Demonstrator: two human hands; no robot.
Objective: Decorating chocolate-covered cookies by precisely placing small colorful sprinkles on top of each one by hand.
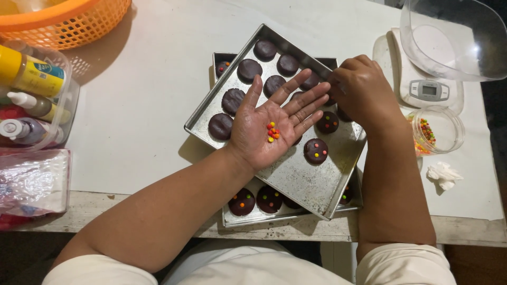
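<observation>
Lying flat and open with the palm up, the left hand [269, 129] carries a small heap of coloured candies [272, 132] in the middle of the palm, its fingers spread over the upper tray [309, 182]. This metal tray rests crosswise on a second tray [240, 219] and holds round dark chocolate cookies [248, 68]; some near the hands already have coloured dots on top. The right hand [359, 89] is just beside the left fingertips, bent down over the cookies at the far side of the tray, its fingers pinched together; I cannot tell what they grip. A small clear bowl [438, 129] with more candies stands on the table [148, 105] to the right of the right wrist, near a kitchen scale [428, 87].
</observation>
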